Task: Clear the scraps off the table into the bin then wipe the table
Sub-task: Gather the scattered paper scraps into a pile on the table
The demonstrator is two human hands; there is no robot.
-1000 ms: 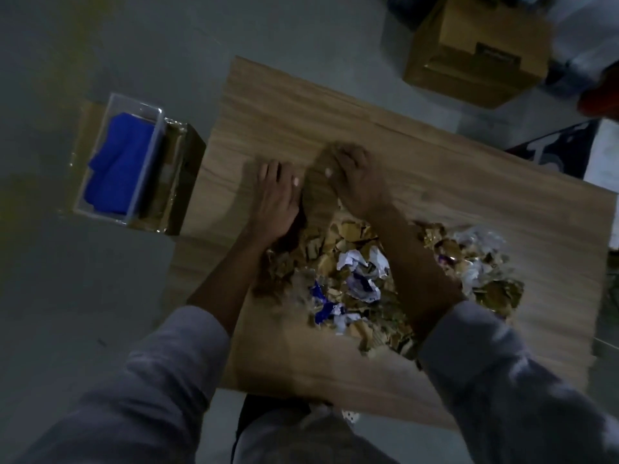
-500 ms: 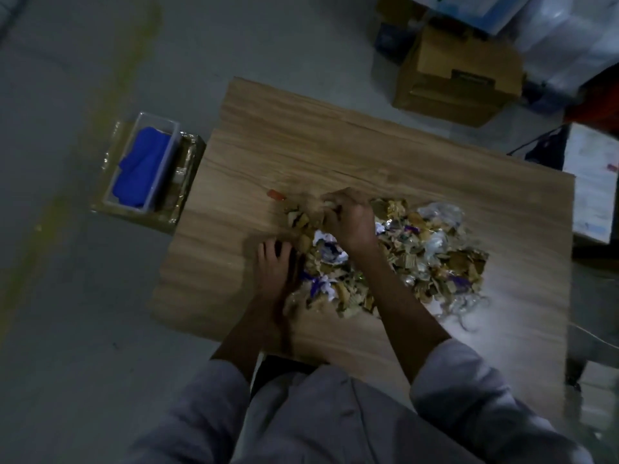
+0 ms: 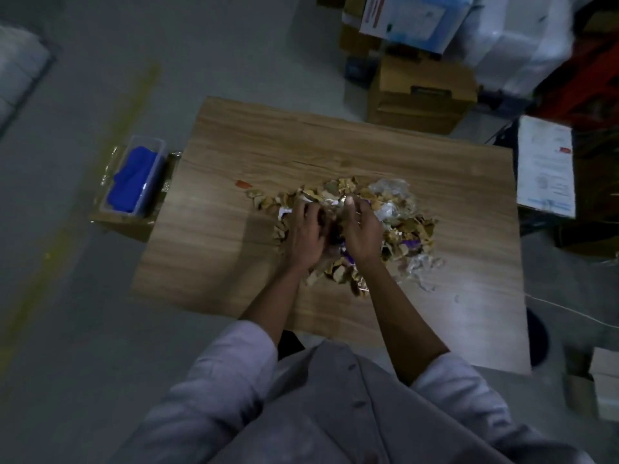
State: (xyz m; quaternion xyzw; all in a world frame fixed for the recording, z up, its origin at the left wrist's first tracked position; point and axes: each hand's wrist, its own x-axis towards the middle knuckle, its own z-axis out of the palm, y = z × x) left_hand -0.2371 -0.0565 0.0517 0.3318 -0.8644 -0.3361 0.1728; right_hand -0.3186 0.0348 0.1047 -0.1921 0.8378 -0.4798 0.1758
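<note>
A heap of scraps (image 3: 407, 226), brown card, white paper, foil and clear plastic, lies in the middle of the wooden table (image 3: 234, 212). My left hand (image 3: 306, 231) and my right hand (image 3: 361, 229) are side by side on top of the heap, fingers curled down around a bunch of scraps between them. One small red scrap (image 3: 243, 184) lies apart, to the left of the heap. A clear tub with a blue cloth (image 3: 132, 179) sits on a cardboard box (image 3: 127, 226) on the floor beside the table's left edge.
Cardboard boxes (image 3: 418, 95) and white packages (image 3: 512, 38) crowd the floor beyond the table's far right corner. A paper-covered surface (image 3: 546, 165) stands right of the table. A thin white cable (image 3: 569, 309) runs past the right edge. Grey floor with a yellow line (image 3: 83, 209) lies left.
Both hands have come together on the middle of the heap and closed around scraps; earlier the left hand lay flat at the heap's left side. The camera has pulled back and up.
</note>
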